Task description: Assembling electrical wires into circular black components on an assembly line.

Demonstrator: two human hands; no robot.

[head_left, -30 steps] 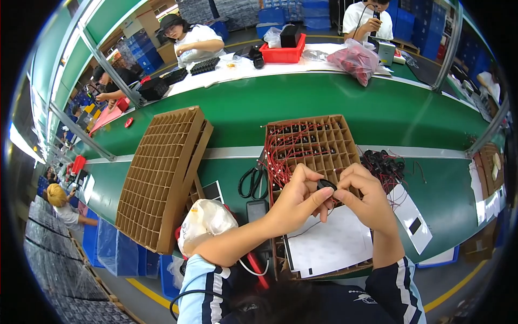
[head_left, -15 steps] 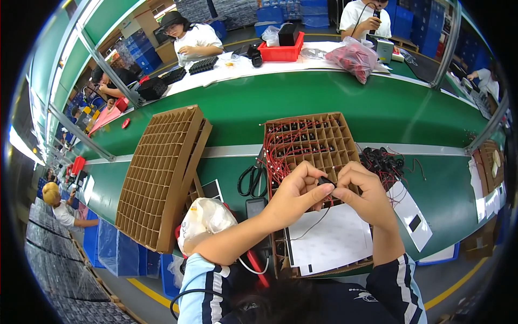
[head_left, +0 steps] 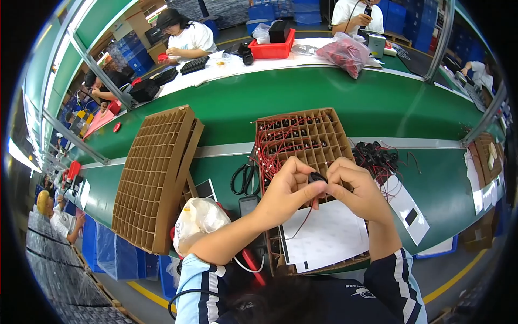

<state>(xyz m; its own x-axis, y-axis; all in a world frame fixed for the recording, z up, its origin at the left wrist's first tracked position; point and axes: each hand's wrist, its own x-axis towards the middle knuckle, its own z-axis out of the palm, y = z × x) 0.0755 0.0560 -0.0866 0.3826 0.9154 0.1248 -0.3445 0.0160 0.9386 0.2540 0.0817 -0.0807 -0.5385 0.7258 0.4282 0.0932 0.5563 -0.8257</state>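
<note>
Between the fingertips of both hands is a small black part (head_left: 317, 177) with a thin dark red wire (head_left: 305, 221) hanging below it. My left hand (head_left: 288, 190) pinches it from the left, thumb toward the middle. From the other side my right hand (head_left: 353, 186) closes its thumb and fingers on it; the fingers partly cover the part. Just beyond the hands lies a divided cardboard tray (head_left: 335, 141), with black parts and red wires (head_left: 270, 143) in its left and far cells. Under my wrists, white paper sheets (head_left: 326, 235) cover the near part of the cardboard.
Stacked cardboard dividers (head_left: 148, 178) lean at the left. Black scissors (head_left: 245, 178) and a white plastic bag (head_left: 200, 220) are nearer. Right of the tray sit a heap of black wired parts (head_left: 377, 156) and a white sheet (head_left: 404, 208). Co-workers sit across the green bench (head_left: 237, 102).
The view has shifted slightly. Both hands still grip the black part, which now looks turned between the fingers. Across the bench, the person at the left now has a red thing in hand.
</note>
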